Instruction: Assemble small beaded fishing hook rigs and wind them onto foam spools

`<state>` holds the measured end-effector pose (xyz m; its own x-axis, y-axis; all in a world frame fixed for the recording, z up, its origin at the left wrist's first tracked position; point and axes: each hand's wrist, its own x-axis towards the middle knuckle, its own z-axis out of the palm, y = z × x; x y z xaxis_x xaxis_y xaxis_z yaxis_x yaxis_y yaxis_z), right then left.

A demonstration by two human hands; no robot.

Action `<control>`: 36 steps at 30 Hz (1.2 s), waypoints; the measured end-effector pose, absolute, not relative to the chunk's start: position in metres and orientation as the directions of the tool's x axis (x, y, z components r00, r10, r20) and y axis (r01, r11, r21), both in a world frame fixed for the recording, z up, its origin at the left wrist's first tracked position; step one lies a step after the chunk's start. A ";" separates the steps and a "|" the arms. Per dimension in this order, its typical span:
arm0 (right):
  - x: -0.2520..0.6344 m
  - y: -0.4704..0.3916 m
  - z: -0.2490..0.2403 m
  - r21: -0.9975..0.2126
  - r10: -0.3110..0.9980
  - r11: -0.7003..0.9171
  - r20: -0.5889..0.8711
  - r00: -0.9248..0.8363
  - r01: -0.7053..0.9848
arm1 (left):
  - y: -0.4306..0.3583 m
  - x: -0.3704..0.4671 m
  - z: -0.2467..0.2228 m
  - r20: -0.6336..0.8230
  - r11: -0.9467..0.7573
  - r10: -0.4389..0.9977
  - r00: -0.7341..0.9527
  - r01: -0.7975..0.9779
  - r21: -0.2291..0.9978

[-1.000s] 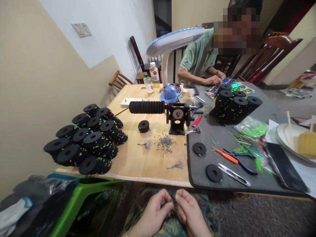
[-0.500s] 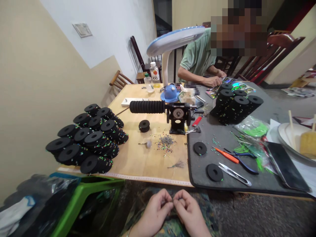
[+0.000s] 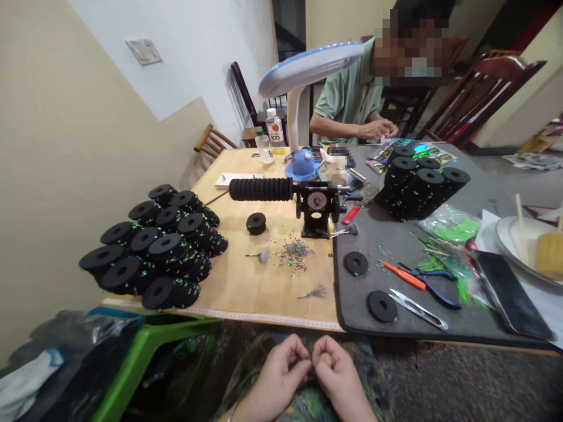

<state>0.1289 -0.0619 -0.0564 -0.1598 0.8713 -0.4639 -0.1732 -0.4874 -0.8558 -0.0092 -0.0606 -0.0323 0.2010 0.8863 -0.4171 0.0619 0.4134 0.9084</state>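
Note:
Low over the lap, in front of the table edge, my left hand (image 3: 285, 375) and my right hand (image 3: 336, 375) meet with thumbs and fingertips pinched together. Whatever lies between the fingertips is too small to make out. Beyond them on the wooden table (image 3: 246, 293) are a bundle of thin strands (image 3: 314, 292), a pile of tiny beads (image 3: 295, 251) and a black foam spool (image 3: 255, 223). Behind these stands a black hand-cranked winder (image 3: 316, 205) with a ribbed black roll (image 3: 260, 189) on its shaft.
Stacked black foam spools (image 3: 160, 293) fill the table's left side; more stand on the grey mat (image 3: 440, 181). Orange-handled tool (image 3: 407, 275), pliers (image 3: 440, 293), thread snips (image 3: 420, 310) and a phone (image 3: 512, 293) lie right. A lamp (image 3: 303, 167) stands behind. Across sits a co-worker (image 3: 347, 99).
My hands stay pinched together, with only a slight shift of the fingers. The co-worker's hands have lifted and come closer together, and their head has moved left.

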 end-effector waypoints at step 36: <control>0.125 -0.068 -0.085 -0.682 0.820 -0.558 -0.542 -0.187 -0.472 | -0.056 -0.005 -0.030 -0.489 0.522 0.833 0.259 -0.074 0.850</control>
